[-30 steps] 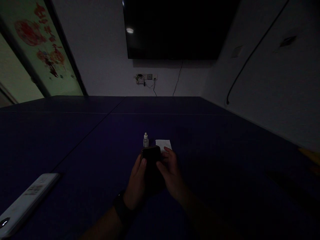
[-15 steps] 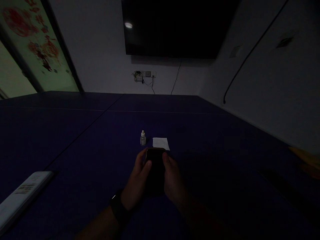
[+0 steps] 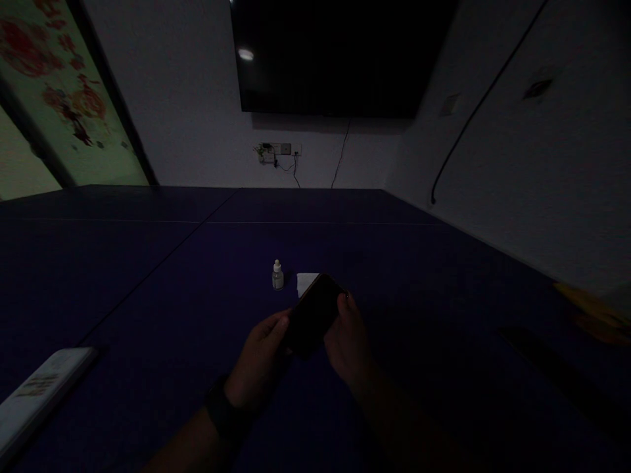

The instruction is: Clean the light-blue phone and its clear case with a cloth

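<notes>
A dark smartphone (image 3: 315, 314) is held above the blue table, tilted so its top leans to the right. My left hand (image 3: 261, 351) grips its lower left edge, thumb on the near side. Round the other edge closes my right hand (image 3: 349, 341), its thumb near the top right corner. The phone's screen looks black. Just beyond it lies a white paper sheet (image 3: 305, 282), partly covered by the phone. Left of the paper stands a small dropper bottle (image 3: 277, 276) with a white cap and a label. A dark watch sits on my left wrist.
A long white object with printed marks (image 3: 44, 387) rests at the left on the blue table (image 3: 187, 282). Something yellow (image 3: 591, 309) lies by the right wall. A black television (image 3: 335, 59) hangs on the far wall above sockets (image 3: 280, 150) and cables. The room is dim.
The phone has turned from upright to a slant, its top swinging right and covering part of the paper. My left hand has moved slightly left and down. The view has shifted a little.
</notes>
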